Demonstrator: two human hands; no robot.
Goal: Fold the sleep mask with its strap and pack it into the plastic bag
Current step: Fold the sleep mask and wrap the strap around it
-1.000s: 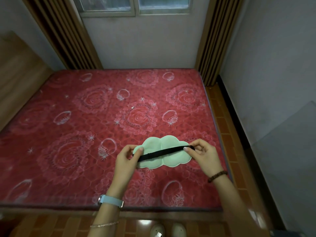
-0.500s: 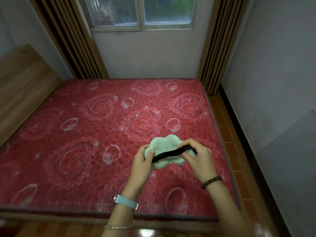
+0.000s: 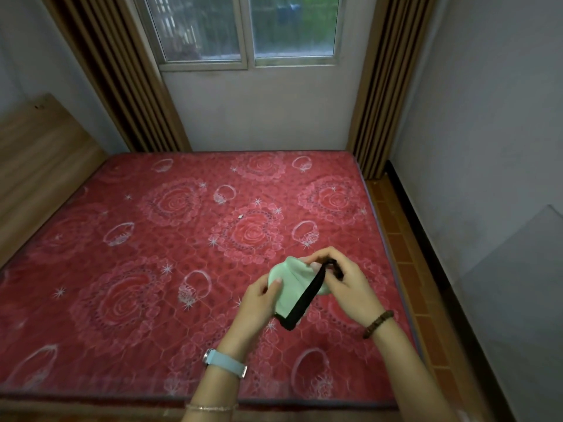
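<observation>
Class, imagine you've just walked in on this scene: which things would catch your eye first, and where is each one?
First, the red rose-patterned mattress filling the room's middle. Next, near its front right, the pale green mask with its black strap, held folded between the left hand and right hand. Behind, a window sits between brown curtains.

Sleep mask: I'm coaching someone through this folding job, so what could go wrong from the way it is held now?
The sleep mask is folded in mid-air, pinched by the left hand and right hand; if either lets go, it may spring open again.
The black strap hangs in a loose loop below the fold and could slip off or snag while packing.
No plastic bag is in view, so one hand may have to release to fetch it, possibly undoing the fold over the mattress.
</observation>
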